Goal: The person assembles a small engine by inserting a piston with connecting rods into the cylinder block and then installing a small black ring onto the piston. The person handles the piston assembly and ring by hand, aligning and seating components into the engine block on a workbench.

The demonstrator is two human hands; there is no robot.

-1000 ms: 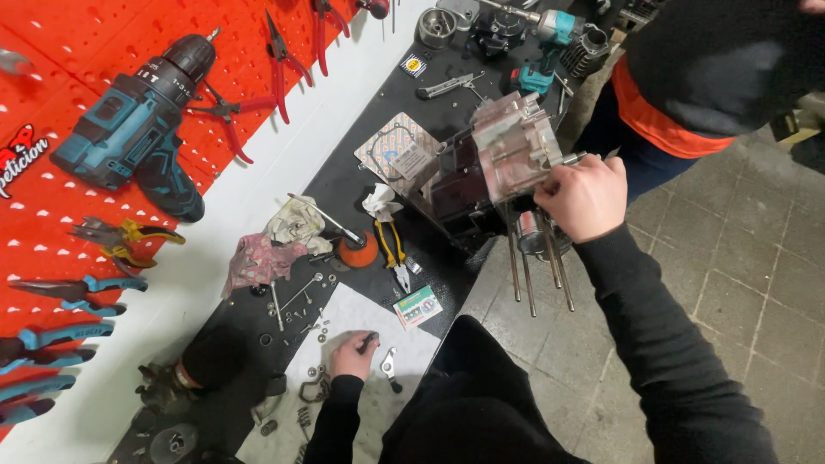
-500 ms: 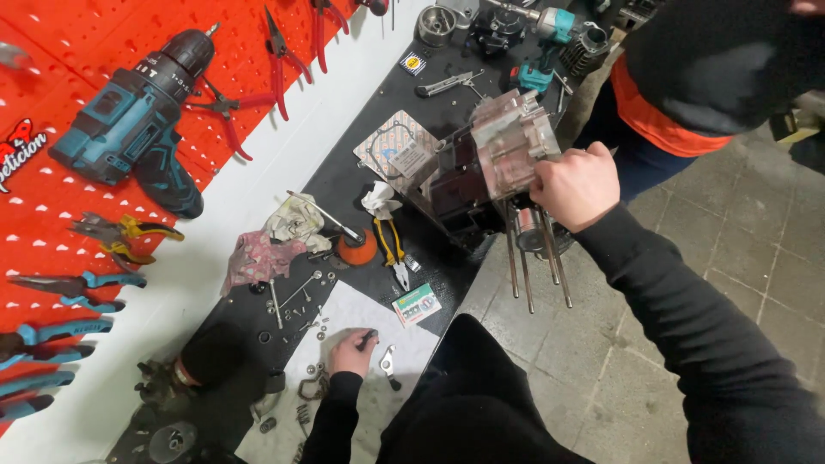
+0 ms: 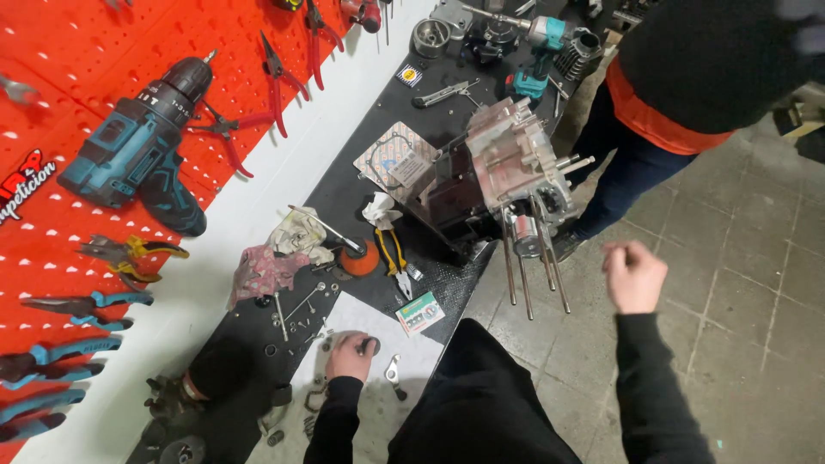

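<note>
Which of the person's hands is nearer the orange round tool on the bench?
Left. The left hand rests on the white paper just below the orange round tool; the right hand hangs off the bench, far right.

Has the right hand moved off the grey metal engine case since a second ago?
Yes. The right hand has pulled back off the grey metal engine case, and is now below and right of it, over the floor.
</note>
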